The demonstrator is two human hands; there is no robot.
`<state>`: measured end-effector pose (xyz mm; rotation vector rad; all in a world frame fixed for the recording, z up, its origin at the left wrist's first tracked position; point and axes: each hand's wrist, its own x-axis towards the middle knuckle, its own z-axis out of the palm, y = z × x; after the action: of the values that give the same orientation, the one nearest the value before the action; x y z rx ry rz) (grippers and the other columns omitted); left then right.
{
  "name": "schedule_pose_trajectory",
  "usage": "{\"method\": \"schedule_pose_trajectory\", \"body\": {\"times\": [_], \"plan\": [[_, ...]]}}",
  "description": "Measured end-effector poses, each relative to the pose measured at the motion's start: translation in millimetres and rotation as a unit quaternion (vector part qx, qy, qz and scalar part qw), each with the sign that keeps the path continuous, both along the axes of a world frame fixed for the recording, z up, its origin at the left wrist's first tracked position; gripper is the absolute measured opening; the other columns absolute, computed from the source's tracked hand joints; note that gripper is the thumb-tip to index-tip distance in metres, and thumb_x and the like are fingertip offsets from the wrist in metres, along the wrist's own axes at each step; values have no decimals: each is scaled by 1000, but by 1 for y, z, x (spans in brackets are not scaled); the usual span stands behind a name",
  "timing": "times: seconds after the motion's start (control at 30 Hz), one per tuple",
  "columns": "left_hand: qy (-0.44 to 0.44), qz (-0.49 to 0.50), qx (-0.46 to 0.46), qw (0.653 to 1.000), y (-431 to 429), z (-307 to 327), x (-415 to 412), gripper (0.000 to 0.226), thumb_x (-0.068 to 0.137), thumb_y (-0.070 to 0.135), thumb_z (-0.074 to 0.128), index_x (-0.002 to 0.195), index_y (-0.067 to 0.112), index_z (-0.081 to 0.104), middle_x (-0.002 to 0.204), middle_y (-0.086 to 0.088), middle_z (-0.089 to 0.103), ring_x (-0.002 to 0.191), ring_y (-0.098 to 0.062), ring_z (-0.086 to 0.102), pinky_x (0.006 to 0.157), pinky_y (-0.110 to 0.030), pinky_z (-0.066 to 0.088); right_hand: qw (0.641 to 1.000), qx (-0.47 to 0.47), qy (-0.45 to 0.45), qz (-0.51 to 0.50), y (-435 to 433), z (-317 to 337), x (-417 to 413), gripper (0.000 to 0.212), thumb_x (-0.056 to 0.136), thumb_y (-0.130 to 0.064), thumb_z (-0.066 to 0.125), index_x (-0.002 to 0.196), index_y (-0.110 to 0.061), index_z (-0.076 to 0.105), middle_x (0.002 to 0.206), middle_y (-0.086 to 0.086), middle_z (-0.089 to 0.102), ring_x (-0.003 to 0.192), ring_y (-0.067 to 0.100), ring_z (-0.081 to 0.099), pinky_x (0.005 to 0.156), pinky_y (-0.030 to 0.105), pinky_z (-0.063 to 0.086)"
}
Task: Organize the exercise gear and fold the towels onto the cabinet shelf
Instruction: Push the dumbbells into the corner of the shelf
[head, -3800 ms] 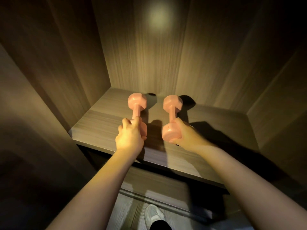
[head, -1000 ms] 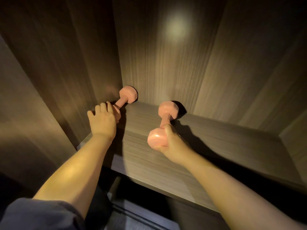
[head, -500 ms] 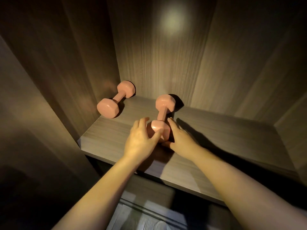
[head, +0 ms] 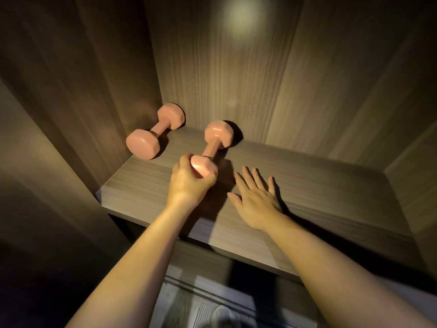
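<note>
Two pink dumbbells lie on the wooden cabinet shelf (head: 319,192). The left dumbbell (head: 155,131) rests against the left wall in the back corner, untouched. The right dumbbell (head: 214,147) lies pointing toward the back wall. My left hand (head: 189,183) is closed around its near head. My right hand (head: 256,197) lies just to the right of it, fingers spread, palm down over the bare shelf, holding nothing. No towels are in view.
The cabinet's left wall (head: 71,114), back panel (head: 236,79) and right wall (head: 416,185) enclose the shelf. The shelf's right half is bare wood. Below its front edge I see a lower ledge and a shoe (head: 222,316) on the floor.
My left hand has closed on the right dumbbell's near head. My right hand has let go of it and moved right, flat over the shelf. The left dumbbell stays in the corner.
</note>
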<state>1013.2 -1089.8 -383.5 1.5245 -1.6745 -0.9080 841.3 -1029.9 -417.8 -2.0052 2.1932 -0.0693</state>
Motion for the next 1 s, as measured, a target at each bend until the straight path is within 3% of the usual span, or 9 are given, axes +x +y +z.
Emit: {"method": "schedule_pose_trajectory", "body": {"times": [0.13, 0.23, 0.33, 0.5, 0.67, 1.0], "plan": [[-5, 25, -64, 998, -8, -2, 16, 77, 78, 35, 77, 143, 27, 37, 143, -3, 38, 129, -23, 42, 94, -32, 39, 1000, -7, 3, 4, -1, -2, -2, 64, 100, -57, 11, 156, -29, 1, 164, -2, -10, 150, 21, -14, 118, 57, -8], [-140, 28, -173, 974, -4, -3, 18, 74, 78, 37, 78, 141, 28, 41, 142, -3, 40, 130, -24, 40, 103, -41, 41, 1000, -11, 8, 3, -1, -4, -1, 64, 99, -58, 10, 156, -29, 1, 164, -3, -10, 150, 21, -13, 118, 58, -6], [-222, 44, -224, 948, -7, -4, 18, 68, 80, 38, 76, 139, 24, 45, 138, -6, 47, 124, -28, 47, 101, -45, 42, 1000, -17, 10, 2, -1, -5, -3, 64, 99, -58, 9, 156, -29, 1, 164, -3, -10, 150, 21, -13, 118, 57, -7], [-277, 67, -256, 924, -23, 2, 21, 63, 81, 43, 73, 135, 21, 51, 129, -10, 54, 119, -30, 49, 98, -45, 35, 1000, -21, 12, 2, -2, -8, -3, 64, 99, -59, 9, 156, -30, 1, 164, -4, -10, 150, 20, -13, 118, 56, -7], [-317, 61, -248, 913, -40, 2, 27, 63, 83, 49, 69, 135, 19, 48, 129, -10, 52, 124, -29, 46, 114, -52, 24, 1000, -27, 11, 7, -2, -11, -5, 66, 97, -60, 7, 156, -31, 0, 164, -5, -11, 150, 19, -13, 118, 56, -7], [-330, 72, -243, 909, -59, 1, 39, 59, 81, 45, 72, 127, 14, 51, 121, -17, 54, 115, -35, 50, 106, -59, 33, 999, -42, 12, 8, -3, -16, -8, 72, 91, -64, 1, 156, -31, 2, 164, -7, -9, 150, 17, -12, 117, 54, -9]]}}
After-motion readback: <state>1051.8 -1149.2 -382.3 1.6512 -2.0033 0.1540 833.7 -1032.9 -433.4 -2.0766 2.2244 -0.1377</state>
